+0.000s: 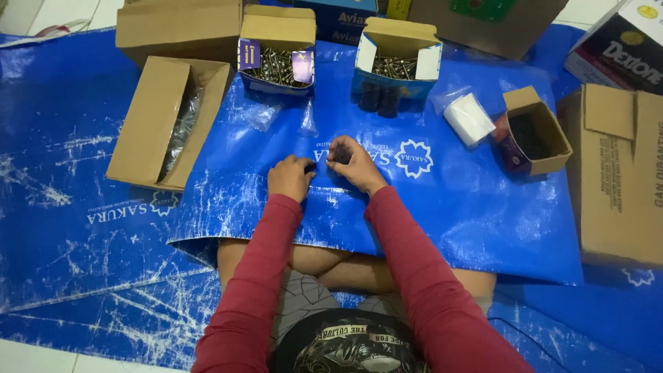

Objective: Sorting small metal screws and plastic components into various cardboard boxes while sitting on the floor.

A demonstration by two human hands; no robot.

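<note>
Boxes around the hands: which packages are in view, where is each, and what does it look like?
Long brown carton: far left, open, lying flat.
Blue box of screws: top centre-left, flaps open.
Second blue screw box: top centre.
Small brown open box: right, dark contents.
White roll: beside it.
Large brown carton: right edge.

**Blue tarpaulin over a pale tiled floor**

A glossy blue tarpaulin (483, 207) covers nearly all the ground, scuffed with white scratches, most densely to the left and below. A second sheet lies over the first, its near edge folded across the middle. Pale floor tiles (41, 10) show only at the top left corner and along the bottom left edge. Even, soft light falls from above, leaving faint shadows. No wall or window is in view.
</note>
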